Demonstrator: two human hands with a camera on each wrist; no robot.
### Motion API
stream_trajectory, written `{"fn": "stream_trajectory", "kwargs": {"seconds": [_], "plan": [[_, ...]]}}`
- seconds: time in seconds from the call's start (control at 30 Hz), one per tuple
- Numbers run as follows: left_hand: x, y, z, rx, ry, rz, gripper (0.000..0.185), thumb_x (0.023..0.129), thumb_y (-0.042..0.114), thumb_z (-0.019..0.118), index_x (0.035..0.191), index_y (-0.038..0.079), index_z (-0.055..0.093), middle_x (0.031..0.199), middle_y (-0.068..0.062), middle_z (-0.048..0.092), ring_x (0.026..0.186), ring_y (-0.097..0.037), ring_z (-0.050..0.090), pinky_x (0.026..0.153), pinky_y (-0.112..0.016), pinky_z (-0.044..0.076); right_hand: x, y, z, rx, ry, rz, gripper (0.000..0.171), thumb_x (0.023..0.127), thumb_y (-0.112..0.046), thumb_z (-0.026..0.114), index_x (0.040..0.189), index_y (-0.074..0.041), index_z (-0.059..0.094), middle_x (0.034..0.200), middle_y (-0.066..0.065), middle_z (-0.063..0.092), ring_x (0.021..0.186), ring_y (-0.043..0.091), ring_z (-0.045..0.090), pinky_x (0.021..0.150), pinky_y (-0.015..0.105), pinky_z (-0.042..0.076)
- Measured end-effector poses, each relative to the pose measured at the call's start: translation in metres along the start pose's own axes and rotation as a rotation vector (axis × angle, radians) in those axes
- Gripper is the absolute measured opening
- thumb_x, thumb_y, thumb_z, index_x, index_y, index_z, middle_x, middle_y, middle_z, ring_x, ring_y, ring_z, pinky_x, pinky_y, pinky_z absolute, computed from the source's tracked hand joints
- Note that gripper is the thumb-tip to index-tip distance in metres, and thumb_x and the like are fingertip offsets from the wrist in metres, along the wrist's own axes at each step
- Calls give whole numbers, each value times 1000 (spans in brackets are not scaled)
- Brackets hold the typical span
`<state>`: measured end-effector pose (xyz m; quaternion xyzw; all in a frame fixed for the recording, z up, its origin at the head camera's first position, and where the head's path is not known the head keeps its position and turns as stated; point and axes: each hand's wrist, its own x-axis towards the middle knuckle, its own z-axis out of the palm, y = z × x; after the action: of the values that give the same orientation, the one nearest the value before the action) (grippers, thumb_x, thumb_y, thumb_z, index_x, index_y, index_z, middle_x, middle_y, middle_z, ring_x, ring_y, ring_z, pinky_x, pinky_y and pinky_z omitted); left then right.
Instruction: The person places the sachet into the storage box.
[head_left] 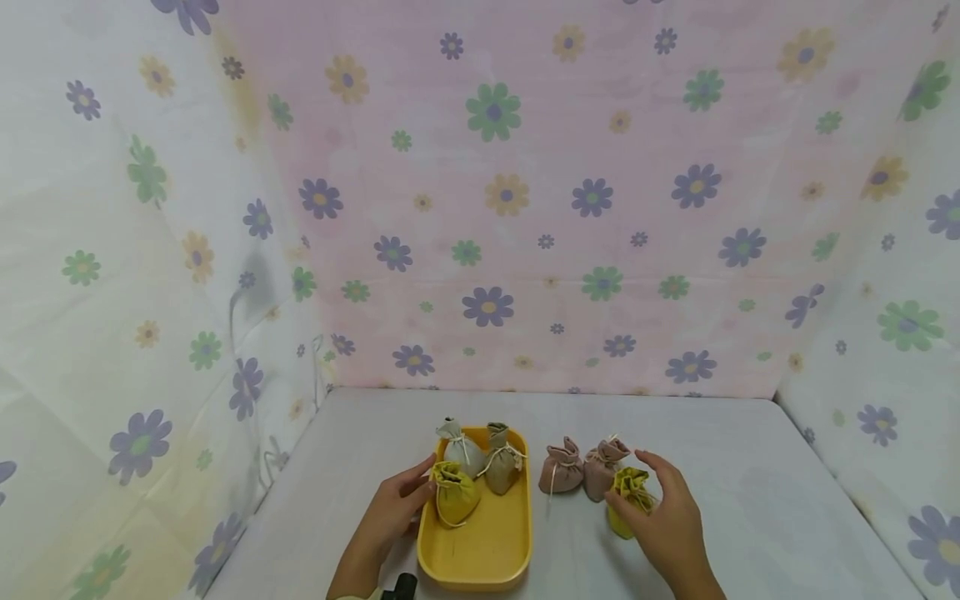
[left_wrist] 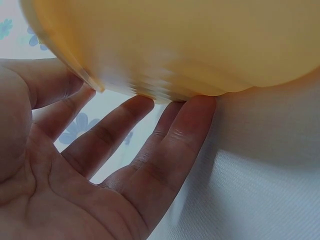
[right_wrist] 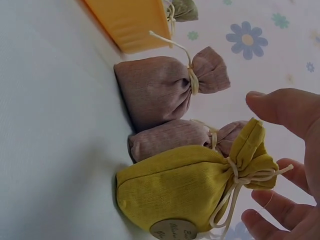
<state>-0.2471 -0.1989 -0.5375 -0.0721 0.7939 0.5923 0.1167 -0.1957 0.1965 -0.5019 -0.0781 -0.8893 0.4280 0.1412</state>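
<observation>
While the left hand (head_left: 390,510) lay with straight, spread fingers against the outer wall of the yellow tray (head_left: 480,560), its thumb touched the yellow pouch in the tray (head_left: 454,493), beside a grey pouch (head_left: 459,446) and a tan pouch (head_left: 501,467). Two pink pouches (head_left: 581,468) stood on the table (head_left: 750,500) right of the tray. The right hand (head_left: 667,521) hovered with fingers apart over the second yellow pouch (right_wrist: 185,192), not yet gripping. Judged step: pick-up. Next: fingers must close round its tied neck.
</observation>
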Motion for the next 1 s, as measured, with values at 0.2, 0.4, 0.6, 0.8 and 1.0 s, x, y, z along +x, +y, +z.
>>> {"fn": "stream_trajectory", "kwargs": {"seconds": [0.2,0.4,0.6,0.8,1.0], "plan": [[0,0,0,-4,-4,0,62,98,40,71,155,33,49,151,-25,54,120,-34,68,83,-47,65,2,11,3,-8,-72,49,90,82,-39,88,154,-10,42,159,18,43,148,43,38,118,68,32],[0,-1,0,-3,1,0,60,98,39,71,154,33,50,151,-24,54,121,-35,68,84,-47,64,3,18,7,-34,-127,84,96,81,-41,88,157,-9,38,157,23,45,144,46,42,117,68,33],[0,-1,0,1,2,2,61,98,39,71,154,33,49,151,-24,54,122,-36,68,83,-46,65,4,18,11,-24,-81,130,85,81,-28,89,152,-9,45,148,28,54,137,48,50,112,67,40],[0,-2,0,7,3,10,61,98,41,71,154,33,49,150,-24,55,119,-34,69,82,-45,65,3,17,11,-1,-24,131,71,84,-24,87,145,-9,54,143,26,61,134,46,55,112,67,41],[0,-2,0,8,1,8,61,98,40,70,155,33,49,150,-24,55,117,-32,70,83,-46,65,3,16,9,29,-10,127,61,87,-24,84,140,-9,58,139,24,64,133,45,57,113,67,40]]}}
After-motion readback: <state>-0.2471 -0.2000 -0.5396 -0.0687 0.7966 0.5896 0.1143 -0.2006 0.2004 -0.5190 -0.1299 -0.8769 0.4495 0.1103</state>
